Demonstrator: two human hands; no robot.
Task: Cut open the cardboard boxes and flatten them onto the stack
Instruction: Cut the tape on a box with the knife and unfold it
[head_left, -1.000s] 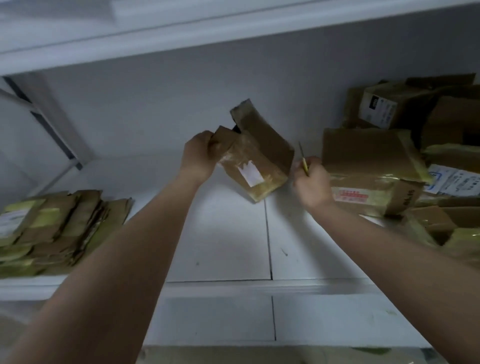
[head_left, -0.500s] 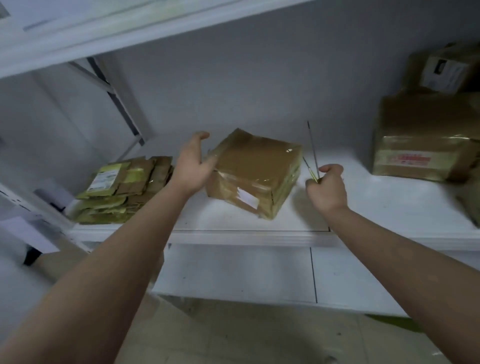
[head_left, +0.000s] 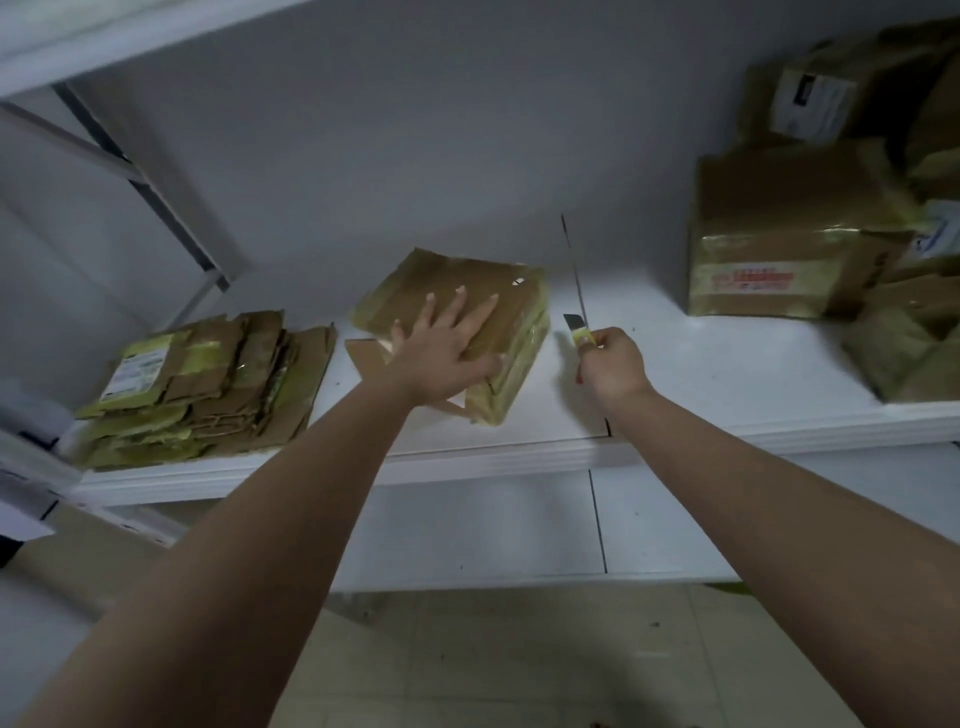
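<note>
Head view, stack (head_left: 208, 384) left, unopened boxes (head_left: 789, 234) right

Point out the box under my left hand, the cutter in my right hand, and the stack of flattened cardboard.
box (head_left: 514, 296): head view, bare brown top face beyond the fingertips.
cutter (head_left: 575, 323): head view, grey blade above the yellow handle.
stack of flattened cardboard (head_left: 208, 374): head view, top sheets at the shelf's left end.

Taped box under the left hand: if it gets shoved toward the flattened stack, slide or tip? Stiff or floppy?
The taped box lies low and broad on the shelf, so it would probably slide, not tip. Glossy tape on its sides suggests a slippery grip. It looks partly collapsed under the flat left hand, so likely somewhat floppy and light.
</note>
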